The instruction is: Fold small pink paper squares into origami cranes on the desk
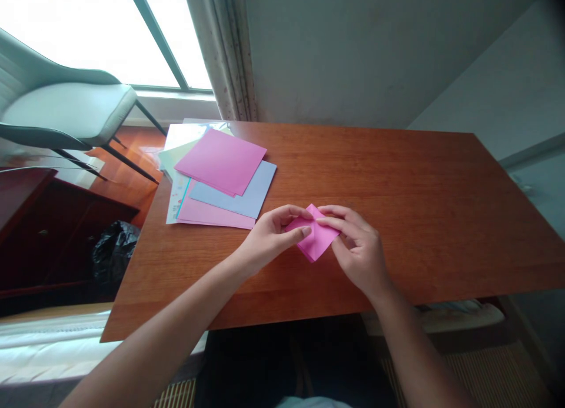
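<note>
A small folded square of pink paper (318, 238) is held between my two hands above the front half of the wooden table, one corner pointing toward me. My left hand (280, 231) pinches its left side, thumb on top and fingers behind. On the right side, my right hand (358, 243) grips the paper between thumb and fingers, with fingertips near its upper edge. The fingers partly cover the top and side corners.
Left on the table (397, 190) lies a fanned stack of paper: pink sheets (223, 161), a pale blue sheet (253, 187) and lighter ones. Beyond the left edge stand a chair (66, 110) and a dark cabinet (48, 231) with a black plastic bag (115, 249).
</note>
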{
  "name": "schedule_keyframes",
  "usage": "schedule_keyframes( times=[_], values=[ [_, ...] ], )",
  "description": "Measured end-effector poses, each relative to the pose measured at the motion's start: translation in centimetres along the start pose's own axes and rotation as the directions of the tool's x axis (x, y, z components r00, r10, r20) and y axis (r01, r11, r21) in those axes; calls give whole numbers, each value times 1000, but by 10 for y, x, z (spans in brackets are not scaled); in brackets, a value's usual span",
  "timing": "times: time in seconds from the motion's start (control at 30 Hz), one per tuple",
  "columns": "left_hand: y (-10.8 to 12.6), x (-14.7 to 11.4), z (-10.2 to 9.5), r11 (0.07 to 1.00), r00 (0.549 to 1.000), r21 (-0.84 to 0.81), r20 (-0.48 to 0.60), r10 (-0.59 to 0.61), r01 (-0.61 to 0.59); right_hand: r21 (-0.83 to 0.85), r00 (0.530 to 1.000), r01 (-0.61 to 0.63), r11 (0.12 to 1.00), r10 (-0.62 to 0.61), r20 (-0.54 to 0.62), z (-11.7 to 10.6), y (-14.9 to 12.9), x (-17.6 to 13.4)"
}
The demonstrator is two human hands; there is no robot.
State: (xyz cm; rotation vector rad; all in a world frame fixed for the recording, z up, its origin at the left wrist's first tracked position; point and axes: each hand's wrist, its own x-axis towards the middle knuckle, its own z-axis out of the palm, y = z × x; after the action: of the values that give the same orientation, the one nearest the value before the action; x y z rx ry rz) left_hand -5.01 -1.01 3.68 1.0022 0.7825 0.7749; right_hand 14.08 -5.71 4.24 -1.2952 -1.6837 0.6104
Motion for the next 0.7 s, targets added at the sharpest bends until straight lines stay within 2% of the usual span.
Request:
schedule_keyframes(
  times=[0.1,0.2,0.27,0.33,0.43,0.53,0.7],
  values=[
    [-2,1,1,998,999,46,-34,37,-35,5,998,37,999,-37,48,-1,-2,-2],
    [-3,2,0,995,996,73,-47,76,-72,101,997,5,995,-14,81,-4,-2,-4],
    [-3,2,-1,990,994,101,-46,101,-96,179,997,-74,981,66,49,-4,0,-4],
    [-3,2,-1,985,991,124,-38,125,-119,251,980,-193,949,199,2,-3,1,-2],
    [-4,2,0,984,991,121,-22,132,-128,307,926,-376,874,369,81,-1,3,1],
    [-6,1,0,991,994,74,-15,109,-108,305,883,-469,829,425,202,3,3,2],
    [-6,2,0,997,997,35,-30,64,-63,350,866,-500,792,468,179,7,2,0]
  ],
)
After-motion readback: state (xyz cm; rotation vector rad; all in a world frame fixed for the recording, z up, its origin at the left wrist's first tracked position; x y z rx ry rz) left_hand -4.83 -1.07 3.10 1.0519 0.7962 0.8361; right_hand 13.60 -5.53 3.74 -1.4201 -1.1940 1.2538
